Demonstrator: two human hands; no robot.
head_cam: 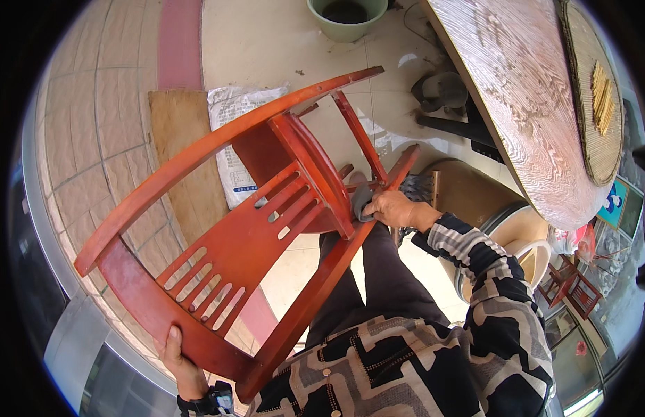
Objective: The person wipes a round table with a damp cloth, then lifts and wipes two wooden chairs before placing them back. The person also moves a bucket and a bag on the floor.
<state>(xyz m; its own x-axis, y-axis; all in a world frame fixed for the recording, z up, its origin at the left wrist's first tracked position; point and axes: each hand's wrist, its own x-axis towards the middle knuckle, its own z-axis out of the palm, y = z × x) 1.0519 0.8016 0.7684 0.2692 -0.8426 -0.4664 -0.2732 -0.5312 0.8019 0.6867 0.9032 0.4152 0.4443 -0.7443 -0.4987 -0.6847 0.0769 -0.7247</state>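
A reddish-brown wooden chair [260, 224] is tilted in front of me, its slatted backrest facing up. Around the top rail [171, 313] of the backrest, at the lower left, curls my left hand [179, 359], thumb on the near face and fingertips showing through the slots. My right hand [395, 209] presses a grey cloth [362, 202] against the chair's right side post, near where it meets the seat frame. Part of the cloth is hidden by my fingers. Behind the backrest, the seat [265, 151] shows only in part.
A green bucket [348, 26] of dark liquid stands at the top. Right are a wood-grain table [525, 94] with a woven tray [577, 62] of yellow sticks, and a brown drum [463, 187]. A plywood board [181, 135] and a white printed sack [223, 112] lie on the floor.
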